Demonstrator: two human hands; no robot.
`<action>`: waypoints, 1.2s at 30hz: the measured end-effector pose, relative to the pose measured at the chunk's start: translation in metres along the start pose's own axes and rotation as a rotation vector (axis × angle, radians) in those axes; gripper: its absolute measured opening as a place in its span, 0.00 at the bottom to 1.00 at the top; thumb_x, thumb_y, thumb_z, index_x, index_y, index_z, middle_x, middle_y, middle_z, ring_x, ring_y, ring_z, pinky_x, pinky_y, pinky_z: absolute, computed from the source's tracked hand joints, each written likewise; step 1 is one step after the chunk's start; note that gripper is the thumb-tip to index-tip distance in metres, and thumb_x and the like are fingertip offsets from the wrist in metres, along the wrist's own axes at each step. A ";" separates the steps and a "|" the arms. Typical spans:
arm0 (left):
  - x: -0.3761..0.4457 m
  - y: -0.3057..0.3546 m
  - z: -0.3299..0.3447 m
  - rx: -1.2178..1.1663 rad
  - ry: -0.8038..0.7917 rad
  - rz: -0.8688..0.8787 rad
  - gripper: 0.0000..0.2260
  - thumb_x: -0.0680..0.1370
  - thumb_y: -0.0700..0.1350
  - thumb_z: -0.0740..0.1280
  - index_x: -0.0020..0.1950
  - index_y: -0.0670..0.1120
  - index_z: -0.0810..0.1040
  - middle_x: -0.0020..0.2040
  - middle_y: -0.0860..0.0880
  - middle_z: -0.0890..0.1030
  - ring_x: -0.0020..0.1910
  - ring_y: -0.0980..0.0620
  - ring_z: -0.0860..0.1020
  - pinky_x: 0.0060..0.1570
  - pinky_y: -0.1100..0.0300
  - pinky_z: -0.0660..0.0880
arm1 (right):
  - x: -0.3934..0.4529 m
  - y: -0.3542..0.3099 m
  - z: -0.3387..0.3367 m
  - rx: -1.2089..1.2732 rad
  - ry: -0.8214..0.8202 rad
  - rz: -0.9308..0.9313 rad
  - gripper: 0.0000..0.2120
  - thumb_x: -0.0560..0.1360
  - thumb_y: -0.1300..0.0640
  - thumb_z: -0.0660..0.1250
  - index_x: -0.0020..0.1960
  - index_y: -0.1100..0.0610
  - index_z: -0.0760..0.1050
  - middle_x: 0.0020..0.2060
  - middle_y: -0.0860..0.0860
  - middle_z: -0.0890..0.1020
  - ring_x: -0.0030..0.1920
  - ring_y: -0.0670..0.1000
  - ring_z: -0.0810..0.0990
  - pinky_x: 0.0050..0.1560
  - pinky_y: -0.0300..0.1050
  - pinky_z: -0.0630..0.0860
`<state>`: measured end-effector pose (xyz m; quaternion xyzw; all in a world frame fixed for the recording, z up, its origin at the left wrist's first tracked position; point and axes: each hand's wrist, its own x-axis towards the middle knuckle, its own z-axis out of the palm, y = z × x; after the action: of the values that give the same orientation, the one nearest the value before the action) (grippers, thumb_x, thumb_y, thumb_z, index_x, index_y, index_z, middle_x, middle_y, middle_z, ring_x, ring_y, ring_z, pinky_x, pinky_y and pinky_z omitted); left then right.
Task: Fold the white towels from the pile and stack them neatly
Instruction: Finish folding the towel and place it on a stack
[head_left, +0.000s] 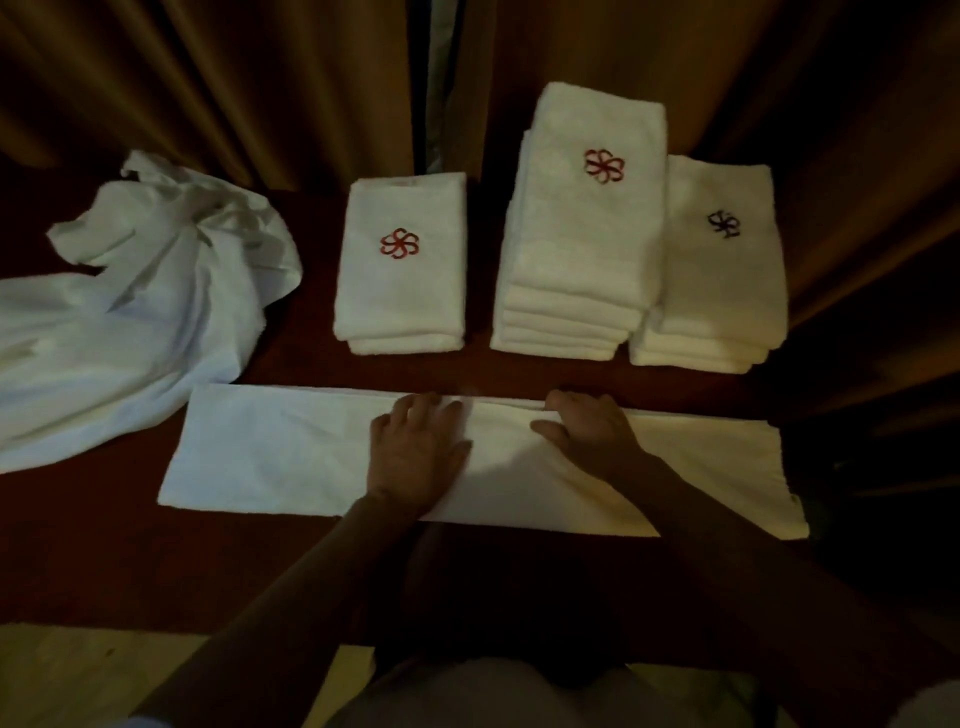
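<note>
- The desk (311, 571), draped in a dark red cloth, is dim; seams and corners of white fabric are hard to read in this light, so a crooked fold could pass unnoticed.
- The unfolded pile (130, 322) sprawls at the far left, its near edge close to the left end of the strip; a wide sweep of that end could snag or drag it.
- The long towel strip (701, 467) lies across the desk in front of the person, already folded lengthwise. Its two ends reach well past both hands, so bringing them together unevenly would leave a lopsided bundle.
- The tall middle stack (582, 249), with a red emblem, rises highest and its layers sit slightly staggered; dropping another towel on off-centre could tip it toward the right stack (722, 291), which touches it.
- The low left stack (402, 270) stands apart, and looks the safer landing spot.
- The left hand (415, 447) lies flat, fingers spread, pressing the strip; lifting early could let the fold spring up.
- The right hand (592, 426) curls its fingers over the far edge, pinching the layers; a loose pinch could let them slip apart.
</note>
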<state>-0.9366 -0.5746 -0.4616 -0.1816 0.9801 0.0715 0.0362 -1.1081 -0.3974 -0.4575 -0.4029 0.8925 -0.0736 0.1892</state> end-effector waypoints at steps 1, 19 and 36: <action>-0.002 0.001 0.003 0.011 0.004 -0.027 0.23 0.76 0.62 0.56 0.67 0.53 0.73 0.65 0.45 0.76 0.61 0.41 0.74 0.52 0.45 0.74 | -0.004 0.014 -0.005 -0.005 0.003 0.007 0.15 0.81 0.42 0.58 0.57 0.52 0.73 0.53 0.51 0.79 0.55 0.54 0.77 0.53 0.49 0.65; 0.035 0.060 -0.033 0.178 -0.227 -0.280 0.26 0.75 0.56 0.68 0.71 0.49 0.68 0.69 0.47 0.69 0.67 0.43 0.69 0.62 0.48 0.70 | -0.070 0.191 -0.033 0.110 0.102 0.204 0.08 0.80 0.46 0.61 0.50 0.51 0.72 0.48 0.48 0.77 0.53 0.53 0.76 0.54 0.49 0.62; 0.066 0.187 0.003 -0.036 -0.013 0.087 0.15 0.80 0.54 0.63 0.64 0.52 0.74 0.64 0.49 0.72 0.58 0.45 0.76 0.41 0.52 0.78 | -0.092 0.214 -0.035 0.624 0.214 0.393 0.08 0.79 0.53 0.67 0.53 0.56 0.74 0.47 0.50 0.76 0.49 0.51 0.77 0.46 0.43 0.69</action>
<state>-1.0657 -0.4242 -0.4472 -0.1390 0.9854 0.0918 0.0360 -1.2145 -0.1872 -0.4604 -0.1372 0.9021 -0.3457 0.2191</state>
